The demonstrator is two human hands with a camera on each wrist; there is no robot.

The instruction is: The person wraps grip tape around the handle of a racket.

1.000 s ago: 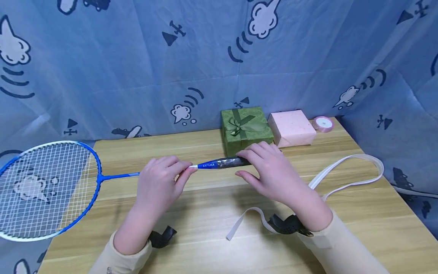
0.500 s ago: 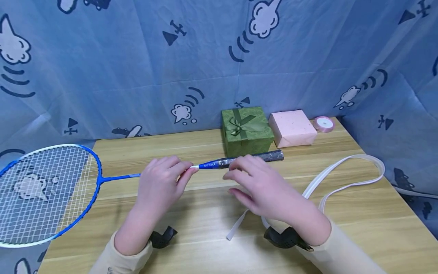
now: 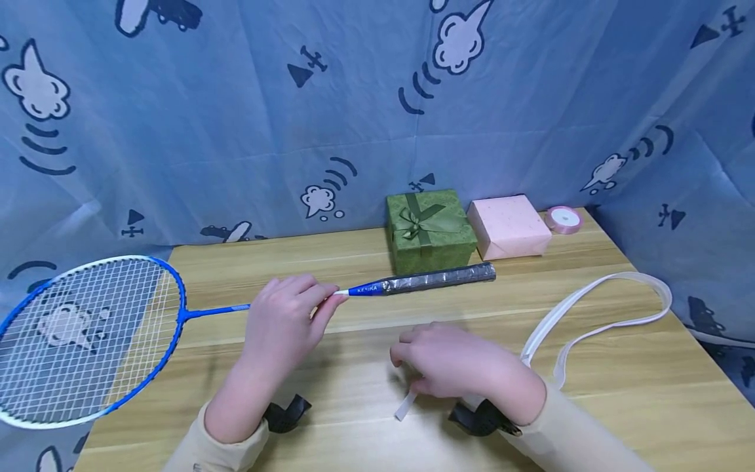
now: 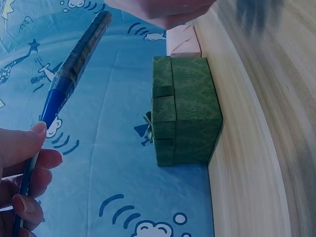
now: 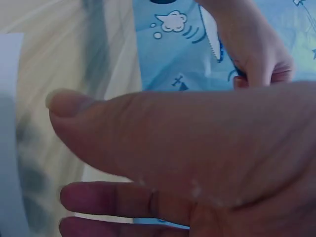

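The racket head (image 3: 88,341) hangs out past the left edge of the desk (image 3: 354,432), over the blue cloth backdrop (image 3: 236,131). Its blue shaft runs rightward and is held off the desk by the left hand (image 3: 283,321), whose fingers and thumb pinch the shaft just short of the handle. The left wrist view shows the same pinch on the thin shaft (image 4: 29,168). The dark wrapped handle (image 3: 439,280) sticks out free to the right of that hand, raised above the wood, its butt end close in front of the green gift box (image 3: 430,229).

Open desk lies between the handle and the right hand (image 3: 454,364), which is low over the front middle of the desk with its fingers curled at the near end of the white grip tape (image 3: 590,308). Whether it actually pinches the tape cannot be told. A short tip of tape shows under it, and the rest loops away toward the right edge of the desk.

Along the back edge, right of the green box, sit a pink wrapped box (image 3: 510,226) and a pink ribbon roll (image 3: 563,219).
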